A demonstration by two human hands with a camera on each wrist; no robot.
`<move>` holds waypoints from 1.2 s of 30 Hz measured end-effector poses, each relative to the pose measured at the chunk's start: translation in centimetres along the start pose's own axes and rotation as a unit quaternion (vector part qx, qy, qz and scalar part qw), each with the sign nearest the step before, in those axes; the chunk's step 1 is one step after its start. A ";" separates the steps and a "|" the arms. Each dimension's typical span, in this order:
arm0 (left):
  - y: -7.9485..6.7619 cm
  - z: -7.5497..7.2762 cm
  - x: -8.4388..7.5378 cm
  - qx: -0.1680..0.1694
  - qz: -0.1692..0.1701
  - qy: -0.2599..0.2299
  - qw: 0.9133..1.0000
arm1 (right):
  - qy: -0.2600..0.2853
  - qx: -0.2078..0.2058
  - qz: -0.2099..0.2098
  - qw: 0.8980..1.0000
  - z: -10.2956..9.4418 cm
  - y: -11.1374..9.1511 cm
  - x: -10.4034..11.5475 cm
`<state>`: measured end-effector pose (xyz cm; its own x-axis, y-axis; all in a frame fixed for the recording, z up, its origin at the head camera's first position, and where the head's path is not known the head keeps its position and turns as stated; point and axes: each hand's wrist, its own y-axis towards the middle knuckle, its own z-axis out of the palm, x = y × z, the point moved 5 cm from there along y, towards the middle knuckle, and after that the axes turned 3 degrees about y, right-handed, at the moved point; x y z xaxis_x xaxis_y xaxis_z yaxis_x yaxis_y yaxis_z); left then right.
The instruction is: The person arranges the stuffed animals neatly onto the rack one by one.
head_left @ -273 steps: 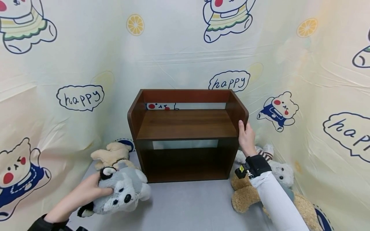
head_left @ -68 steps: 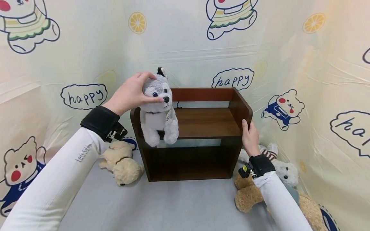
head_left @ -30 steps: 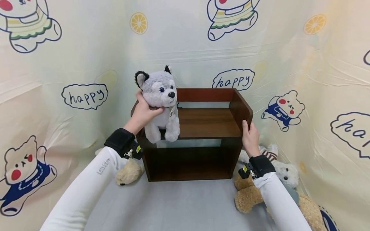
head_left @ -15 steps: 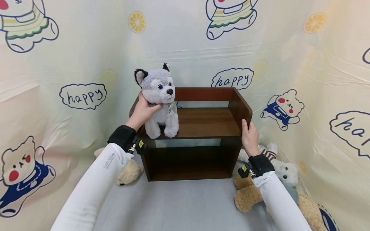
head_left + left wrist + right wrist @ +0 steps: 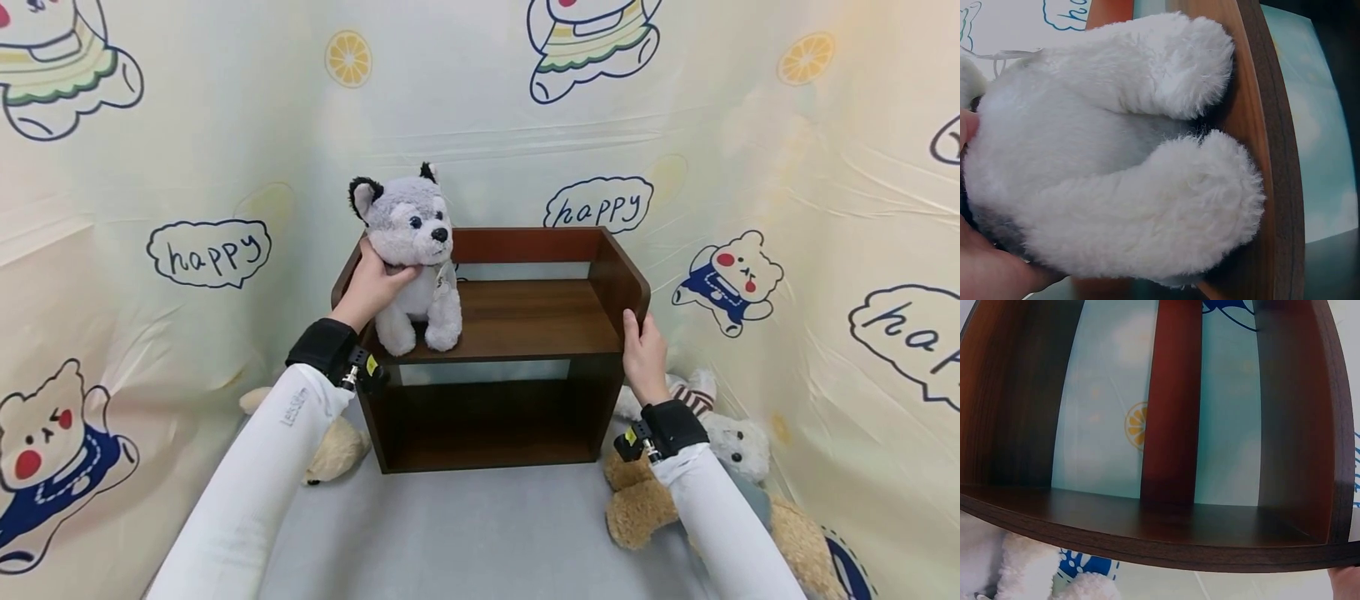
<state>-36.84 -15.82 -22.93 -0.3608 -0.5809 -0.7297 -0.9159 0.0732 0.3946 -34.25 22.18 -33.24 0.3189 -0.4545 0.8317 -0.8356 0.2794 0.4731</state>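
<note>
A grey and white plush husky (image 5: 411, 221) sits upright at the left end of the upper board of a dark brown wooden shelf (image 5: 536, 325). My left hand (image 5: 371, 287) grips it around the neck from the left, thumb across the front. In the left wrist view, the husky's white legs (image 5: 1166, 212) extend close to the front edge of the board (image 5: 1282, 187). At the other end, my right hand (image 5: 643, 358) holds the right side panel of the shelf; only a bit of that hand (image 5: 1344, 584) shows in the right wrist view.
Left of the shelf, a cream plush dog (image 5: 337, 454) lies on the grey table (image 5: 480, 533), partly behind my left arm. Several plush toys, including a brown one (image 5: 637, 504) and a white one (image 5: 738, 446), lie around my right forearm. A printed cloth (image 5: 450, 100) hangs behind.
The husky came up from the table at left onto the upper board. My left hand shifted from its head to its neck, and it settled slightly farther back. My right hand kept its place.
</note>
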 end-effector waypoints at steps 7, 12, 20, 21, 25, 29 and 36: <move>0.6 0.3 0.0 0.003 0.002 -0.028 1.000 | -0.003 -0.002 0.002 1.000 0.0 0.0 0.1; 0.8 0.5 -0.1 0.010 -0.002 -0.027 1.000 | 0.002 0.002 0.009 1.000 0.0 -0.1 0.0; 1.4 0.5 0.1 0.004 -0.016 -0.013 1.000 | -0.003 -0.003 0.004 1.000 -0.1 -0.1 0.1; 1.4 0.5 0.2 0.003 -0.017 -0.009 1.000 | -0.003 -0.003 0.003 1.000 -0.1 -0.1 0.1; 1.6 0.5 0.3 0.006 -0.025 -0.003 1.000 | -0.001 0.001 0.007 1.000 0.0 -0.1 0.1; 1.5 0.5 0.3 0.010 -0.033 0.000 0.999 | -0.002 0.006 0.010 1.000 0.1 -0.1 0.1; 1.5 0.6 0.3 0.021 -0.051 -0.011 0.998 | 0.003 0.010 0.016 1.000 0.1 -0.1 0.0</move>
<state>-38.44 -15.37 -22.87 -0.2689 -0.5690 -0.7771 -0.9544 0.0490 0.2944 -34.18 22.06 -33.29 0.2940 -0.4397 0.8487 -0.8543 0.2774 0.4396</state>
